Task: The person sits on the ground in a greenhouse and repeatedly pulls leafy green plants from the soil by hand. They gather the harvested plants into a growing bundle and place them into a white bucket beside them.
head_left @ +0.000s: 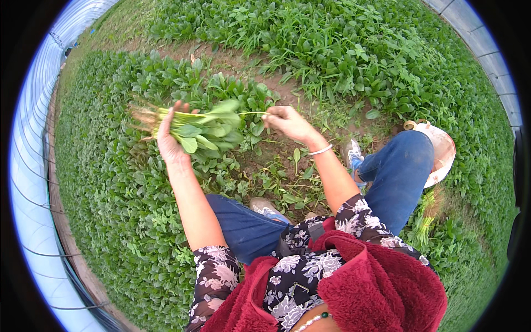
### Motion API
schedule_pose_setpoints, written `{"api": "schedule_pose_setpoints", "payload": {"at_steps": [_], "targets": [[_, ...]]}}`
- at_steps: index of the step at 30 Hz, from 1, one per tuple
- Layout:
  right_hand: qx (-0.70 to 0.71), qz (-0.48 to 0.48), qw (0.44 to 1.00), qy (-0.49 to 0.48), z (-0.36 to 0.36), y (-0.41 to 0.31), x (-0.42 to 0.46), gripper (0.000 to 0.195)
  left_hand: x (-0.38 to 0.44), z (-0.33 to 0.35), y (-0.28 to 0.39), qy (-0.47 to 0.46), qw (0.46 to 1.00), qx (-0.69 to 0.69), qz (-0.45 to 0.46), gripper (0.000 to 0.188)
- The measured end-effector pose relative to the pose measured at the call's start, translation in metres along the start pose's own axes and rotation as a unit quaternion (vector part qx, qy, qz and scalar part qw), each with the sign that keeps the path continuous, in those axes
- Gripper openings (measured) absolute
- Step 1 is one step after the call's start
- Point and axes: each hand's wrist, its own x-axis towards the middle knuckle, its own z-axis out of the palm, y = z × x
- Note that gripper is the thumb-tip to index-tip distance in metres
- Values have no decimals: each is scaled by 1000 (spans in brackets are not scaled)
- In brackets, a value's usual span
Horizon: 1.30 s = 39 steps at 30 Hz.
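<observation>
My left hand [172, 141] grips a bunch of leafy greens [207, 128], which look like spinach, around the stems. The bunch lies sideways, its pale brown roots [145, 118] pointing left and its blurred leaves pointing right. To the right of the leaves, my right hand [286, 122] pinches the end of one thin yellow-green stalk [252, 112]. That stalk stretches level between the fingertips and the bunch; its other end is lost among the leaves. Below both hands lies bare soil [274, 159] strewn with loose leaves and small plants.
Dense rows of greens [332, 50] grow ahead and on both sides. A pale bag [442, 153] stands behind my bent right knee [402, 166]. Another bunch of rooted greens [427, 216] lies beside my right leg. Plastic greenhouse sheeting [31, 174] curves along the left.
</observation>
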Motion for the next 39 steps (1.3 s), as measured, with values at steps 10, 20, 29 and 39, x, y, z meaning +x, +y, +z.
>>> {"api": "schedule_pose_setpoints", "payload": {"at_steps": [10, 20, 29, 39], "targets": [[-448, 362, 811, -106, -50, 132, -14, 44, -1, 15, 9, 119, 987, 90, 62, 15], [476, 416, 756, 172, -8, 276, 143, 46, 12, 67, -45, 82, 942, 325, 27, 27], [556, 520, 634, 141, 11, 315, 197, 32, 10, 59, -61, 38, 961, 274, -18, 16], [480, 494, 711, 143, -10, 306, 150, 33, -4, 66, -59, -16, 958, 285, -9, 15]]}}
